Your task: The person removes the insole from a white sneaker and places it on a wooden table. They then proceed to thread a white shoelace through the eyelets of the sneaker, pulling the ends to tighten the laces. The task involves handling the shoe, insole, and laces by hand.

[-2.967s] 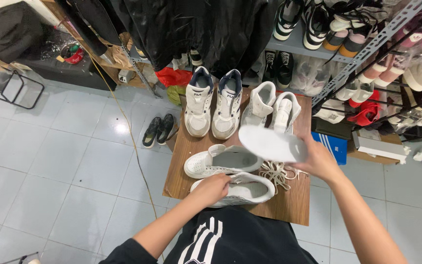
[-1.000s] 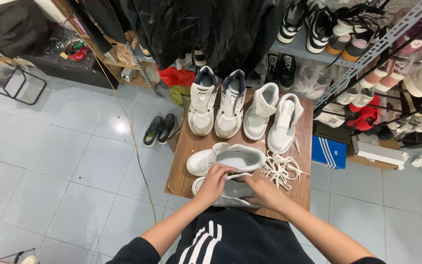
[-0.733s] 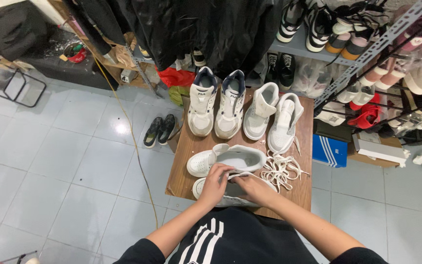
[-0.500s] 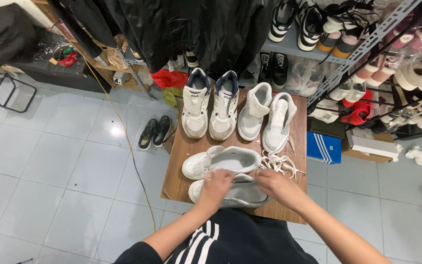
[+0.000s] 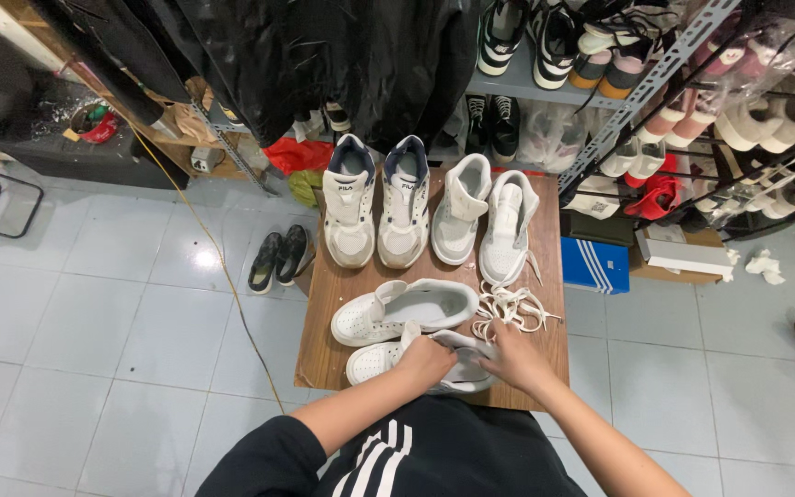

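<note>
Near sneaker (image 5: 374, 361), on the table's (image 5: 319, 364) front edge beside its mate (image 5: 397, 313), is gripped at the collar by left hand (image 5: 425, 357) and right hand (image 5: 512, 354), apparently mid-insole-fitting; loose laces (image 5: 508, 313) await threading.

You have the white sneaker (image 5: 416, 361) lying on its side at the near edge of the wooden table, toe pointing left, opening toward the right. It is unlaced, tongue pulled up, grey inside showing. Its matching white sneaker (image 5: 404, 312) lies just behind it, also unlaced, toe left, nearly touching.
</note>
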